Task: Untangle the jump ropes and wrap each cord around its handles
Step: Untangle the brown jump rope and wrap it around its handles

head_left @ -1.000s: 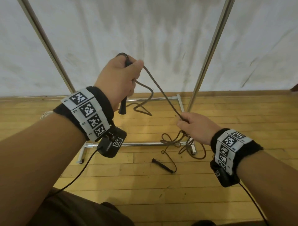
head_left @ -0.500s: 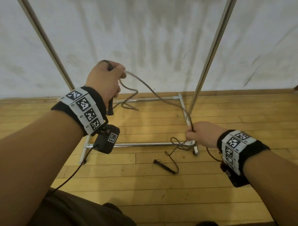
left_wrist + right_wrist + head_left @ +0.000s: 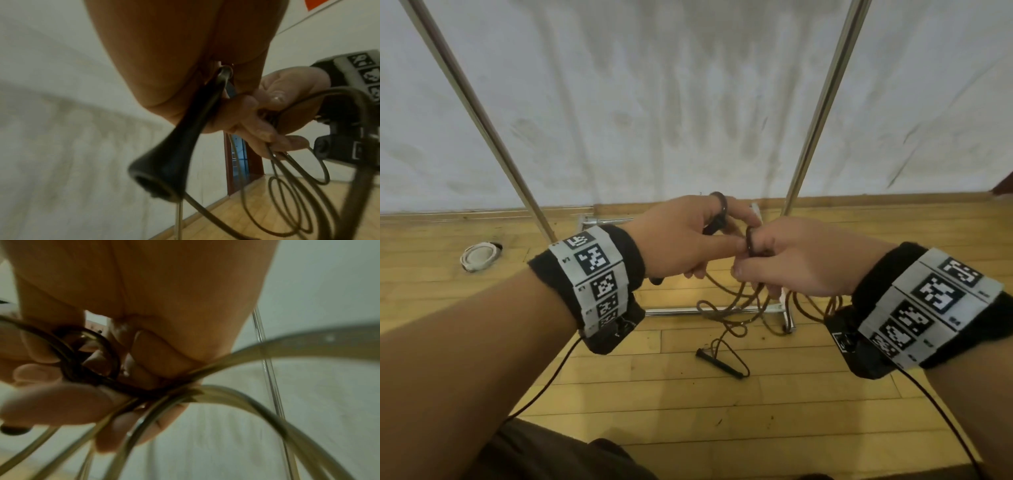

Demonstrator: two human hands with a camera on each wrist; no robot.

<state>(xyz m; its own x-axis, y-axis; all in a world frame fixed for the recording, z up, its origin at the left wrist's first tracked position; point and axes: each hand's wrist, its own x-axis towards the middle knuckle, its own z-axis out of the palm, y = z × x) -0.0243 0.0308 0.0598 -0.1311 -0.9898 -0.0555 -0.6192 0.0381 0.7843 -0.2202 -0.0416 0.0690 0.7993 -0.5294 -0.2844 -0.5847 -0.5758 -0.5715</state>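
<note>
Left hand (image 3: 681,240) gripping black handle (image 3: 176,146); right hand (image 3: 794,263) pinching brown cord (image 3: 739,308) loops beside it. Cord hanging in tangled coils, trailing to second handle (image 3: 719,363) lying on floor (image 3: 688,411).

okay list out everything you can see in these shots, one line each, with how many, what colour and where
handle in hand: one, black, gripped in the left hand
handle on floor: one, black, lying on the floor below the hands
cord: brown, loops hanging from both hands down to the floor; how many ropes, cannot tell
metal frame: one, silver, two slanted poles and base bars by the wall
round disc: one, white, on the floor at left
floor: wooden, yellow-brown
wall: white, stained
wristbands: two, black with white marker tags
left hand: holds the handle
right hand: pinches cord loops, touching the left
</note>
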